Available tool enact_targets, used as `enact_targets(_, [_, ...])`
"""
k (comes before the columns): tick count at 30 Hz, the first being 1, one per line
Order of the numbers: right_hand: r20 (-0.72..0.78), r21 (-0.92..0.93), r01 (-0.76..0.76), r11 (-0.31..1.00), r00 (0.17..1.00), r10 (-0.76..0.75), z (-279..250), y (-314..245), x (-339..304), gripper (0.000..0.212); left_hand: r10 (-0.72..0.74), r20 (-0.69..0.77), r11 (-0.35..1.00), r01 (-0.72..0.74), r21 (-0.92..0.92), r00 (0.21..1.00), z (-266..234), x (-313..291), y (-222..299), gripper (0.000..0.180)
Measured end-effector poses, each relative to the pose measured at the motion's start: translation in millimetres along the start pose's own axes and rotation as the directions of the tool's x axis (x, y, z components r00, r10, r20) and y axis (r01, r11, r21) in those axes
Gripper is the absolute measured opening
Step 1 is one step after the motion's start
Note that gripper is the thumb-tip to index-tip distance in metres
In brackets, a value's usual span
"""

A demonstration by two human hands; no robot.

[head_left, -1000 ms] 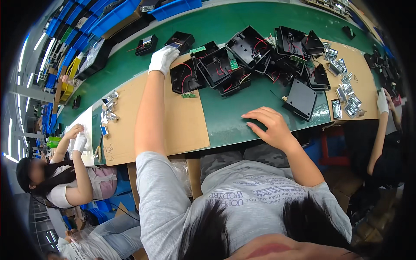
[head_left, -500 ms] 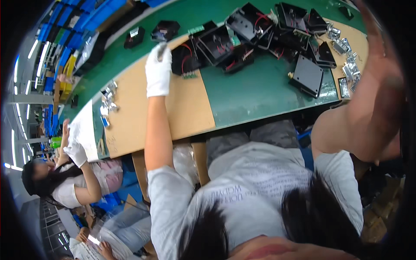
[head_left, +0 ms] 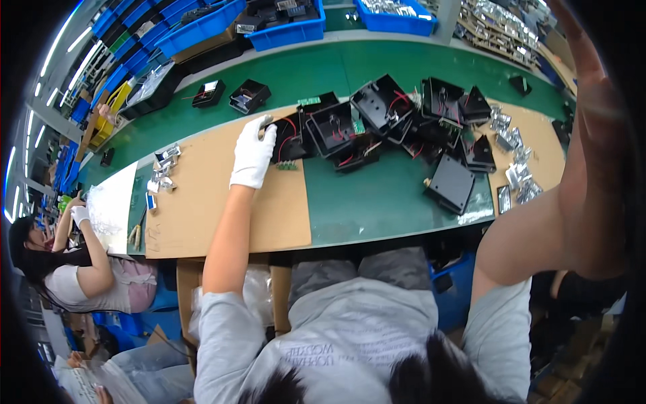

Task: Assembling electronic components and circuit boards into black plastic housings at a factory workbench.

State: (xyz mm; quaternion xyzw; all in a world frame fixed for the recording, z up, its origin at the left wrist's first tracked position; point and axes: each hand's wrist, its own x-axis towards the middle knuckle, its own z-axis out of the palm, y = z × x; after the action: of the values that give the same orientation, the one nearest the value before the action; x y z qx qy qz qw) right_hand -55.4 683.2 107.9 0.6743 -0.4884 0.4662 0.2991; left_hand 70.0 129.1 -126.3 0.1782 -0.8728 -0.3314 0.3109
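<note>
My left hand (head_left: 254, 153), in a white glove, is over the brown cardboard sheet (head_left: 202, 195). Its fingers are bent, with a gap between thumb and forefinger and nothing seen between them. Just right of the fingertips lies a black plastic housing (head_left: 288, 135) with red wires and a small green circuit board. More such black housings (head_left: 331, 129) are heaped to the right, some showing wires inside. My right arm is raised close along the right rim; my right hand (head_left: 592, 64) is large and bare, its fingers mostly cut off from view.
Shiny metal parts (head_left: 161, 176) lie at the left and more metal parts (head_left: 518, 158) at the right of the green bench (head_left: 377, 215). Two black housings stand farther back. Blue bins (head_left: 286, 30) line the far side. At left sits a co-worker (head_left: 87, 269).
The view has tilted up, bringing the bins behind the bench into sight. My left hand stays by the housings, its thumb and fingers more visibly apart. My right arm remains raised.
</note>
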Motion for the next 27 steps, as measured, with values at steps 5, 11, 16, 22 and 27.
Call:
enact_targets(5, [-0.132,0.098,-0.221,0.970,0.964,0.233,85,-29,17,0.021,0.026,-0.009,0.999,-0.026,0.028,1.000,-9,3,5,0.028])
enact_targets(11, [-0.194,0.174,-0.363,0.915,0.899,0.393,183,-57,55,0.023,0.101,-0.123,0.962,-0.128,-0.240,0.987,-30,-21,87,0.029])
enact_targets(16, [-0.095,0.019,-0.383,0.924,0.919,0.383,209,-93,33,0.022,0.390,-0.263,0.859,-0.451,-0.242,0.883,-80,-114,169,0.026])
enact_targets(22, [-0.195,-0.090,-0.202,0.975,0.964,0.182,197,-102,40,0.018,0.519,-0.445,0.713,-0.657,-0.244,0.729,-106,-152,207,0.027])
enact_targets(27, [-0.297,-0.189,0.002,0.982,0.953,-0.060,186,-108,47,0.020,0.626,-0.593,0.534,-0.833,-0.146,0.506,-131,-134,222,0.027])
